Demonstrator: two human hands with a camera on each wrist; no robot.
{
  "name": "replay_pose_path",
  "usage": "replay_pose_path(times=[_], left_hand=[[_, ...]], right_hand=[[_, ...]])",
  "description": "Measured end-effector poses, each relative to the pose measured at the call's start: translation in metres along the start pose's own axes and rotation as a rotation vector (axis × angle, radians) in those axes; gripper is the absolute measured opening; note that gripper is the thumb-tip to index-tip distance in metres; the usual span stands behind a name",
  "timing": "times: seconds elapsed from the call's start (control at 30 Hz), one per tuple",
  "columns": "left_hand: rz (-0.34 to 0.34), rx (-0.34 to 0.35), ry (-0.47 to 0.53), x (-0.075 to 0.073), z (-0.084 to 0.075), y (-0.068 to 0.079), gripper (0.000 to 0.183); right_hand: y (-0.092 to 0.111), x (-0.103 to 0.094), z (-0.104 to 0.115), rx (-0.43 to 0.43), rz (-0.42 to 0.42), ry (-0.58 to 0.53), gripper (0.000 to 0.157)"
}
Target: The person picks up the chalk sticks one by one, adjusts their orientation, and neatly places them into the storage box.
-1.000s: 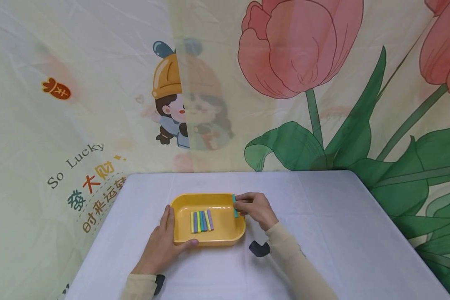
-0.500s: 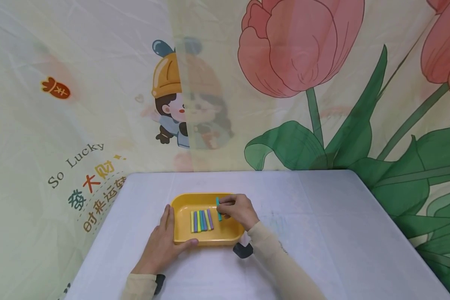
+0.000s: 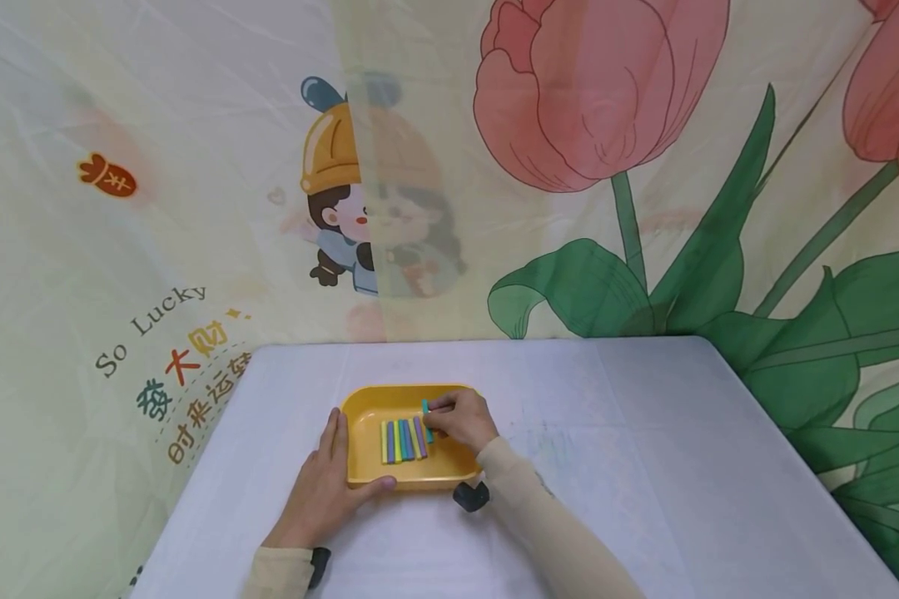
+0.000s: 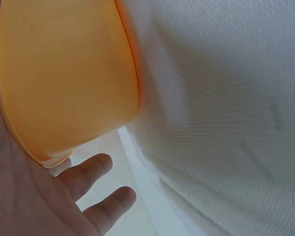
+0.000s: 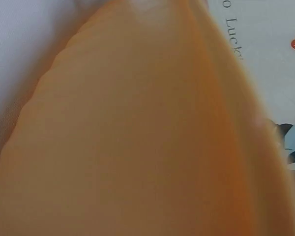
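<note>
A yellow plastic tray (image 3: 449,474) sits on the white-covered table. Inside it, several chalk sticks (image 3: 391,443) in yellow, purple, blue and teal lie side by side. My left hand (image 3: 318,482) rests against the tray's left end, fingers straight along the side and thumb at the front rim; the left wrist view shows the palm against the tray wall. Between thumb and fingertips, my right hand (image 3: 463,418) pinches a teal chalk stick (image 3: 424,406), close beside the purple one at the row's right end. The right wrist view is filled by the blurred outer tray wall (image 5: 128,123).
White cloth (image 3: 629,466) covers the table, with faint bluish smudges right of the tray. Behind the far edge hangs a printed curtain (image 3: 434,316) with tulips and a cartoon figure. A black strap piece (image 3: 471,497) shows at my right wrist.
My right hand has moved left from the tray's right rim to the row, carrying the teal chalk stick. My left hand has stayed at the tray's left end.
</note>
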State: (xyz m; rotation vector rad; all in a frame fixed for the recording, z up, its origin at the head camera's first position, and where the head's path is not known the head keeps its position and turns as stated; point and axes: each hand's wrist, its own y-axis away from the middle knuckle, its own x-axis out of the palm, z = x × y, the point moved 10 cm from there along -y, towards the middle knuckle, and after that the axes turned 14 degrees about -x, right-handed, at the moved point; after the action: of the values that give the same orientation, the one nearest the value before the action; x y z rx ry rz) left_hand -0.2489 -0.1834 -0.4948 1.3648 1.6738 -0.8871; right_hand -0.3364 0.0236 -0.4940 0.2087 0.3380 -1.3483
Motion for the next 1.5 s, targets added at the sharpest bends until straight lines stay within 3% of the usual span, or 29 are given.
replay_pose_path(times=[0.37,0.8,0.9,1.0,1.23,1.37,1.5], left_hand=[[0.012,-0.006,-0.004,0.002,-0.002,0.001,0.126],[0.011,-0.004,-0.005,0.001,-0.002,0.001,0.126],[0.003,0.005,0.001,0.001,-0.003,0.002,0.126],[0.002,0.008,0.006,0.001,-0.004,0.002,0.126],[0.016,-0.001,-0.005,0.004,-0.004,0.002,0.126],[0.010,0.003,-0.017,0.003,-0.004,0.002,0.126],[0.005,0.011,-0.031,0.002,-0.005,0.003,0.122]], right_hand=[[-0.002,0.010,-0.011,0.036,0.007,0.216,0.012],[-0.001,0.014,-0.016,0.058,0.039,0.283,0.022],[-0.001,0.011,-0.011,0.025,0.035,0.285,0.024],[-0.001,0.005,0.001,-0.068,0.034,0.304,0.023],[0.020,-0.036,0.036,-0.332,-0.071,0.310,0.031],[0.036,-0.080,0.040,-0.418,-0.196,0.347,0.040],[0.057,-0.129,0.029,-0.465,-0.287,0.502,0.045]])
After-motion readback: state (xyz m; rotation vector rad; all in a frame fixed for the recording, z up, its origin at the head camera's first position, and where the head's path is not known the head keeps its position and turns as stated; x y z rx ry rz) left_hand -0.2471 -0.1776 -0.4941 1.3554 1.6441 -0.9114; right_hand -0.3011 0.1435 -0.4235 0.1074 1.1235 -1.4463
